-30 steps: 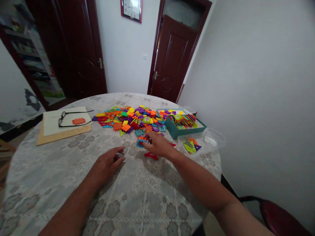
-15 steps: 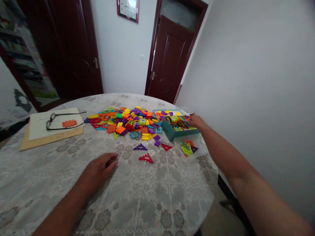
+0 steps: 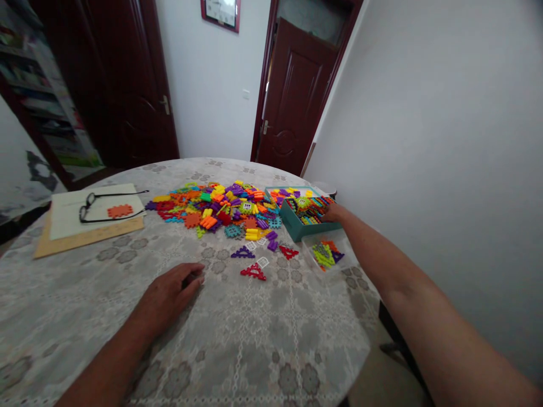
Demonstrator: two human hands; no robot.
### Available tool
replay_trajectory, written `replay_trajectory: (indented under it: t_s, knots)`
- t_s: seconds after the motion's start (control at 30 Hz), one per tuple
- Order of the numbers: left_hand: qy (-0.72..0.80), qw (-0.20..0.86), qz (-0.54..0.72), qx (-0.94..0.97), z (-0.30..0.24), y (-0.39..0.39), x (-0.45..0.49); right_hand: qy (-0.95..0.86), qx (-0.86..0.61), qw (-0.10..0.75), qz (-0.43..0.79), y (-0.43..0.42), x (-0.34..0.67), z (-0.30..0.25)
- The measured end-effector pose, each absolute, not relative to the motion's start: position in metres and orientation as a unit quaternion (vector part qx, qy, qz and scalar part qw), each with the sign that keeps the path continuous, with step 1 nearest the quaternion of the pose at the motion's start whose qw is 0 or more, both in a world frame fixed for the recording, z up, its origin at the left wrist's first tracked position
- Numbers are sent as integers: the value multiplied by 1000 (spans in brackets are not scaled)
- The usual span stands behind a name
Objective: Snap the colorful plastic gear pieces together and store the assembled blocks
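Observation:
My left hand [image 3: 172, 294] rests on the patterned tablecloth, fingers loosely bent and thumb a little apart, with nothing in it. At the right, my right hand [image 3: 333, 213] reaches into a teal box [image 3: 301, 230] filled with colourful plastic building pieces. Its fingertips are hidden among them, so I cannot see whether it grips a piece. A clear plastic tub [image 3: 345, 259] with green, orange and purple pieces stands below that forearm. Between the hands lie a purple triangle piece [image 3: 243, 252], a red triangle piece [image 3: 253, 272] and another red triangle piece [image 3: 289, 252].
A large heap of mixed building pieces [image 3: 220, 206] spreads across the table's far middle. On the left, black eyeglasses [image 3: 114, 195] and an orange toothed piece [image 3: 120, 211] lie on papers [image 3: 63, 232]. The box lid [image 3: 271, 191] holds more pieces behind the box. A wall runs along the right.
My right hand has shifted slightly down and deeper into the teal box. My left hand stays in place, and the view has moved a little.

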State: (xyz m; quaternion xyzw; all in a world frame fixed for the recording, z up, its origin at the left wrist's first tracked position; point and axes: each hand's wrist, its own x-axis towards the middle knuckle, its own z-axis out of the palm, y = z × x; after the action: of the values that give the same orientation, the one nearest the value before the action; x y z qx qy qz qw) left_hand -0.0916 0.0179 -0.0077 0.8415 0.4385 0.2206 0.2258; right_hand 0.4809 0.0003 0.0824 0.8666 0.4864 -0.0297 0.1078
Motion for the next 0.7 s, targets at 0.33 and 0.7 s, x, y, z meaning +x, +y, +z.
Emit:
replay_trajectory:
  t_s: [0.33, 0.7]
  knots:
    - [432, 231, 219, 844, -7, 14, -91, 498, 862, 98, 15, -10, 453, 99]
    - [416, 242, 241, 843, -7, 10, -90, 716, 682, -127, 77, -21, 286, 79]
